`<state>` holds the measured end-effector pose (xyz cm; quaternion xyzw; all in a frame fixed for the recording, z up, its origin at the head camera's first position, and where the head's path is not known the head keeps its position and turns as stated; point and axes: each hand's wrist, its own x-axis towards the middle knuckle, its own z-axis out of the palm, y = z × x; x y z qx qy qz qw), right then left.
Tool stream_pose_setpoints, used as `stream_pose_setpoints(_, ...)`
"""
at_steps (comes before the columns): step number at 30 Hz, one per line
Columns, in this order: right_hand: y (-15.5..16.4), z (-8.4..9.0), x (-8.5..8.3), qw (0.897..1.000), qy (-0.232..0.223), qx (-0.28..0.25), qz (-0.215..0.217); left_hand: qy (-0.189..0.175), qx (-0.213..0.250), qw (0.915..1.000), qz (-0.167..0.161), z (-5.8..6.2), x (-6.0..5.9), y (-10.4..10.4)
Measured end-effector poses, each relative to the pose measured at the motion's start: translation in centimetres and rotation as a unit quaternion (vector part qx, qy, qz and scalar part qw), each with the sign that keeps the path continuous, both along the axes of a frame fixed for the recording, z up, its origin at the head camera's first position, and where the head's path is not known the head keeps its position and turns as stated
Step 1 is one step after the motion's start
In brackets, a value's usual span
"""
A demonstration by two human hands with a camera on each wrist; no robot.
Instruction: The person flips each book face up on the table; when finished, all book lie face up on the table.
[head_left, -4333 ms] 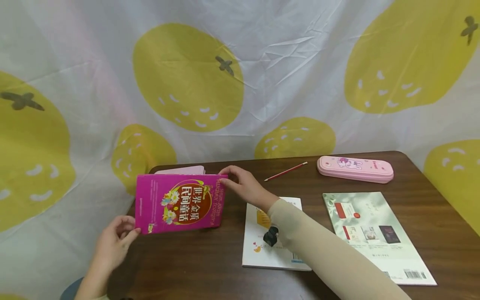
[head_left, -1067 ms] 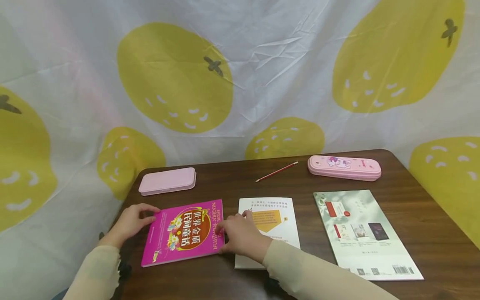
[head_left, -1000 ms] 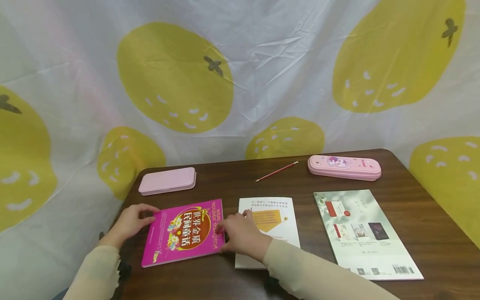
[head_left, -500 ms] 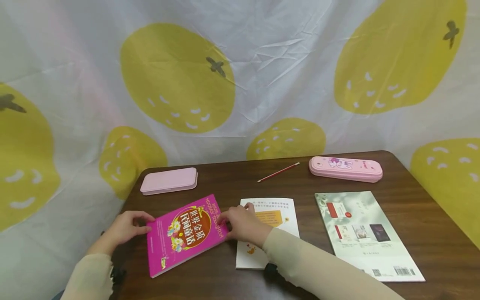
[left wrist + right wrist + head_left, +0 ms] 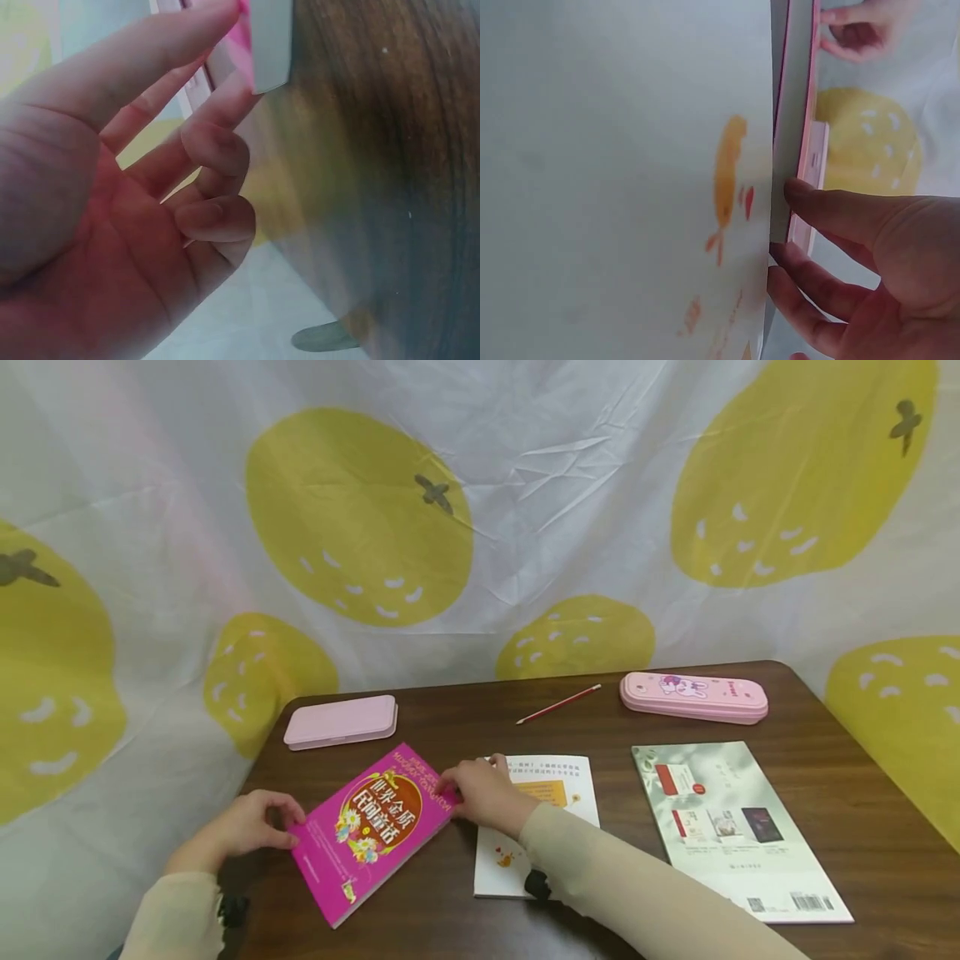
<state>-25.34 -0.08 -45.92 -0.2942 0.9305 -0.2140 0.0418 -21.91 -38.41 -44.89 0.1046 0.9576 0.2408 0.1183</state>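
Behind the dark wooden table (image 5: 465, 718) hung a white cloth printed with big yellow fruits (image 5: 360, 514), wrinkled where it draped. Farthest left, the person's left hand (image 5: 243, 827) sat at the near-left corner of the magenta book (image 5: 375, 827), thumb and fingertips pinching that corner; from the left wrist view the two lower fingers (image 5: 214, 217) curled in idle, so only the tips did the holding. The book lay flat but skewed, its far corner swung toward the middle, which seemed why each hand kept to an opposite corner: a pair of hands set that way can pivot it. Behind it rested a closed pink case (image 5: 341, 722), apart from everything. The right hand (image 5: 483, 793) came next, thumb over and fingers under the book's far-right corner, its wrist lying across the white booklet (image 5: 551, 827) just beside. Beyond lay a red pencil (image 5: 558, 704), a pink pencil box (image 5: 693, 697) and a pale green book (image 5: 738, 831), well apart from the hands. A second ago the magenta book had lain nearly square to the table edge; since then it had turned further, and both hands had stayed on it.
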Motion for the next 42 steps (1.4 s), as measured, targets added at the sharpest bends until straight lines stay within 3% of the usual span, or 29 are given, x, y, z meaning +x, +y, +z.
stream_pose_setpoints(7, -0.6, -0.3, -1.1, 1.0, 0.02, -0.002, -0.021, -0.03, 0.022, 0.9981, -0.049, 0.5, 1.2, -0.2)
stream_pose_setpoints(14, -1.0, -0.3, -2.2, 0.997, 0.044, -0.009, -0.055, -0.1, 0.053, 0.9927, -0.042, 0.8, 2.0, 0.6)
stream_pose_setpoints(22, -1.5, -0.2, -3.4, 0.996, 0.022, -0.026, -0.082, -0.128, 0.097, 0.9847, -0.067, 0.6, 2.7, 1.3)
stream_pose_setpoints(29, -1.6, -0.6, -5.1, 0.996, -0.003, -0.062, -0.058, -0.138, 0.147, 0.9737, -0.107, -0.2, 3.0, 1.7)
stream_pose_setpoints(35, -1.2, -0.9, -6.2, 0.995, -0.038, -0.09, -0.011, -0.162, 0.164, 0.9661, -0.117, -0.4, 3.2, 2.3)
stream_pose_setpoints(39, -0.6, -1.2, -6.0, 0.996, -0.038, -0.084, 0.004, -0.166, 0.164, 0.9658, -0.113, -0.3, 3.5, 2.6)
stream_pose_setpoints(42, 0.2, -0.8, -5.4, 0.997, -0.033, -0.074, -0.002, -0.153, 0.142, 0.9716, -0.111, 0.3, 3.7, 2.5)
